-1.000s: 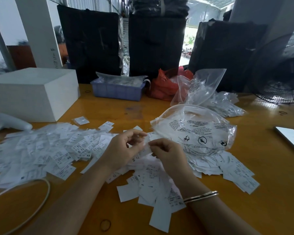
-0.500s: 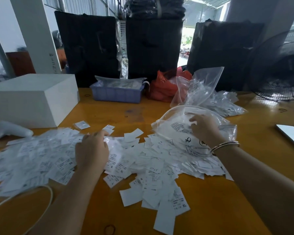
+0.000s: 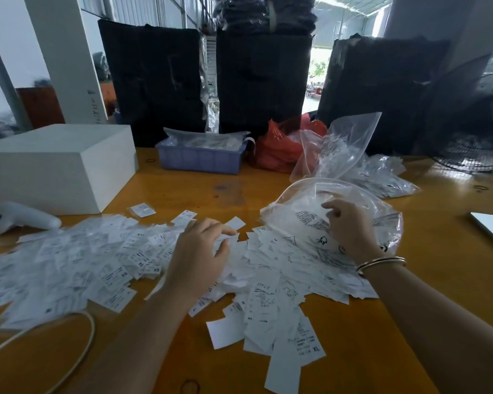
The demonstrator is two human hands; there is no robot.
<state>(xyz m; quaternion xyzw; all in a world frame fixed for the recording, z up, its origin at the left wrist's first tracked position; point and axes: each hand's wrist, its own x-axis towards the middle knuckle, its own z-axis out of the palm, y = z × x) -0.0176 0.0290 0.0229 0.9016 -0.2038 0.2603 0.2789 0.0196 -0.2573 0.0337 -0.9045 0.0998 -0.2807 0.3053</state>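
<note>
We find the left hand [image 3: 199,251] lying palm down on the heap of white size labels [image 3: 268,297]. Its fingers are loosely spread and its forefinger reaches toward one blank slip, holding nothing. The right hand [image 3: 350,228], with a thin bracelet [image 3: 382,262] at the wrist, rests on top of a clear plastic bag [image 3: 296,206] printed in black. Its fingers bend down onto the film, but we cannot tell whether they pinch it or only press.

The bag lies on the far right part of the label heap, its near edge overlapping the slips. The labels spread across the orange worktop [image 3: 182,191] from the left edge to just past the right forearm, and we can read some as XS and XL.

A white cable [image 3: 83,336] loops out from under the left part of the pile, and a white handheld tool [image 3: 23,217] lies at its far left corner, in front of a white box [image 3: 54,166]. Farther back stand a blue plastic tray [image 3: 199,159], a red plastic bag [image 3: 279,146] and more clear bags [image 3: 342,146].
</note>
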